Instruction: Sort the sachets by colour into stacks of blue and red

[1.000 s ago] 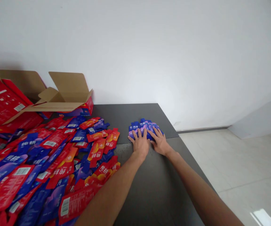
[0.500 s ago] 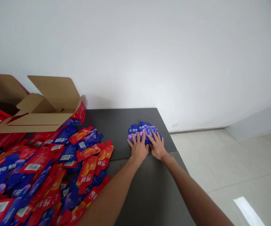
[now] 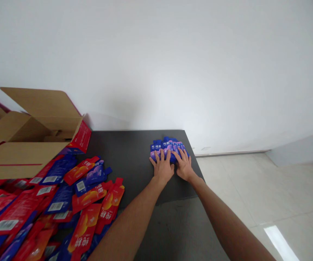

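Note:
Several blue pouches (image 3: 169,144) with purple fruit pictures and white lettering lie overlapped in a row near the far right corner of the dark table. My left hand (image 3: 162,167) rests on the left part of the row, fingers spread over the pouch fronts. On the right part lies my right hand (image 3: 184,165), its fingers also spread across the pouches. Both thumbs are close together at the near edge of the row. The lower parts of the pouches are hidden beneath my fingers.
A loose heap of red pouches (image 3: 84,225) and blue pouches (image 3: 60,197) covers the left of the table (image 3: 118,152). An open cardboard box (image 3: 82,137) stands behind it, with another box's flap at the far left. The table ends on the right above a tiled floor (image 3: 238,181).
The view has shifted, so the heap and boxes sit farther left and lower. Both hands remain on the blue pouches, which lie slightly farther right in the picture.

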### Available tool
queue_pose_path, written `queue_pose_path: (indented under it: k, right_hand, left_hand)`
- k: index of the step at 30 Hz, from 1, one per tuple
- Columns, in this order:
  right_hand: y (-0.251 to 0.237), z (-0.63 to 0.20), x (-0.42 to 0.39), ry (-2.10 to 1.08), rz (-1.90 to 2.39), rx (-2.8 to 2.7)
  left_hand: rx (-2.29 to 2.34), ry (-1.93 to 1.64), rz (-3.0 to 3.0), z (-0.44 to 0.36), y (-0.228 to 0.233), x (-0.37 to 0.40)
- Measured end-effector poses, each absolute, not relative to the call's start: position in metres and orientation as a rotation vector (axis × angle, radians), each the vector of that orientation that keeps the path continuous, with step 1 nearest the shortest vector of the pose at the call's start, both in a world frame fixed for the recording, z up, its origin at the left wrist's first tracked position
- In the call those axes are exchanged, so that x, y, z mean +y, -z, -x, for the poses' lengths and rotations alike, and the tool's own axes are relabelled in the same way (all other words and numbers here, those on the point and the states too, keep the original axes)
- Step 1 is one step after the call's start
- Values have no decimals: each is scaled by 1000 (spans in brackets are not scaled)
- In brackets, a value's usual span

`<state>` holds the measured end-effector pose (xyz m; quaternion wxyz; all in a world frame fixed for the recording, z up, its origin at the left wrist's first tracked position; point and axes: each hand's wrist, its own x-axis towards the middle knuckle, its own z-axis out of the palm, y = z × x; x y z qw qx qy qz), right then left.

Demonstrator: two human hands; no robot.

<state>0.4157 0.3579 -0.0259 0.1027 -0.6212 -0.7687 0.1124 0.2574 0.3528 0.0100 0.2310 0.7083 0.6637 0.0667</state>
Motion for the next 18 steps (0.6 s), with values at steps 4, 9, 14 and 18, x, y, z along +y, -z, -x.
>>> queue_pose_path:
  k: [4, 9, 14, 18]
  right_hand:
    - [31, -420, 386, -313, 1854, -2215]
    - [35, -423, 416, -289, 1846, -2195]
    - [41, -429, 438, -264, 1807, -2216]
    - [44, -431, 449, -241, 1810, -2217]
  left_hand:
    - [1810, -235, -1954, -264, -6, 380]
    - [1823, -277, -1948, -270, 1, 408]
    - [1820, -242, -1941, -273, 4, 430]
    - [1817, -267, -1946, -274, 8, 443]
